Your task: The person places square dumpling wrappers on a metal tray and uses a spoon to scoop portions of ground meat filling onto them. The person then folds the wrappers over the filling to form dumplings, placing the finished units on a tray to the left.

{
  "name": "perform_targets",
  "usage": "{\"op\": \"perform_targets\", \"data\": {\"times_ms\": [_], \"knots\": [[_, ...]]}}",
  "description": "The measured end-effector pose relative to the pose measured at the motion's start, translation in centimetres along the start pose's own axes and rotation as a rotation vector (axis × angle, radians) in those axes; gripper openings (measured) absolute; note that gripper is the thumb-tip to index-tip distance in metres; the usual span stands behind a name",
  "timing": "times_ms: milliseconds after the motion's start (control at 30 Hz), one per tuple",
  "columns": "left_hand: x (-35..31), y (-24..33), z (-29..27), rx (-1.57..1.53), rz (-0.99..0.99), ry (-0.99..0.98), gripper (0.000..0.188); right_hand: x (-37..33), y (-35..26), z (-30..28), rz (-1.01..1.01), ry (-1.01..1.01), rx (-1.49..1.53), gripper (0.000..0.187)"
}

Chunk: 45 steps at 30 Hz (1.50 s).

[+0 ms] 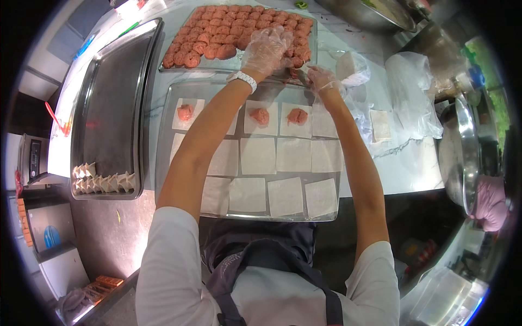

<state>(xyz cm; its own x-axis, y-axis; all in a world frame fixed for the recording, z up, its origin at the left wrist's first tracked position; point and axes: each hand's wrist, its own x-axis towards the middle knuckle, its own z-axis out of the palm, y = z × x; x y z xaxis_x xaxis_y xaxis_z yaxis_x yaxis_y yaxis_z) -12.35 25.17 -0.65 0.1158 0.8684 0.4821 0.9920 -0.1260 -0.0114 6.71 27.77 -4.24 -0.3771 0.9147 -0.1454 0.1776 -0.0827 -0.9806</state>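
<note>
Both my hands wear clear plastic gloves. My left hand [269, 49] is over the near right part of a tray of pink minced-meat portions [228, 27]; its fingers are bent, and what they hold is hidden. Beside it, at that tray's near right corner, my right hand [324, 80] is closed on a thin, flat tool [302, 76] whose kind is unclear. Under my forearms lies a clear tray [250, 217] with rows of square, pale dough wrappers [258, 156]. Three wrappers in the far row bear a lump of meat [297, 116]; my left forearm hides part of that row.
A dark metal tray [111, 103] on the left holds folded dumplings [103, 182] at its near end. To the right lie plastic bags [410, 92] and a small stack of wrappers [380, 125]. A large metal bowl [380, 13] stands at the far right.
</note>
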Motion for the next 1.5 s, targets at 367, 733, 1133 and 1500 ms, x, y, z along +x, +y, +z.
{"op": "perform_targets", "data": {"times_ms": [367,733,1133,1500], "knots": [[-1.8,1.3,-2.0,-0.083,0.173,-0.049,0.043,-1.6,-0.7,-0.7,0.098,-0.079,0.423,0.019],[-3.1,1.4,0.8,-0.027,0.338,-0.007,0.057,-2.6,-2.2,0.4,-0.075,-0.102,0.272,0.027],[-3.1,1.5,-0.4,-0.340,0.212,-0.014,0.049,-1.9,-0.8,-0.3,0.022,-0.087,0.267,0.016],[-2.9,2.7,-1.4,-0.003,0.278,-0.124,0.051,-2.4,-1.3,0.0,-0.145,-0.102,0.126,0.024]]}}
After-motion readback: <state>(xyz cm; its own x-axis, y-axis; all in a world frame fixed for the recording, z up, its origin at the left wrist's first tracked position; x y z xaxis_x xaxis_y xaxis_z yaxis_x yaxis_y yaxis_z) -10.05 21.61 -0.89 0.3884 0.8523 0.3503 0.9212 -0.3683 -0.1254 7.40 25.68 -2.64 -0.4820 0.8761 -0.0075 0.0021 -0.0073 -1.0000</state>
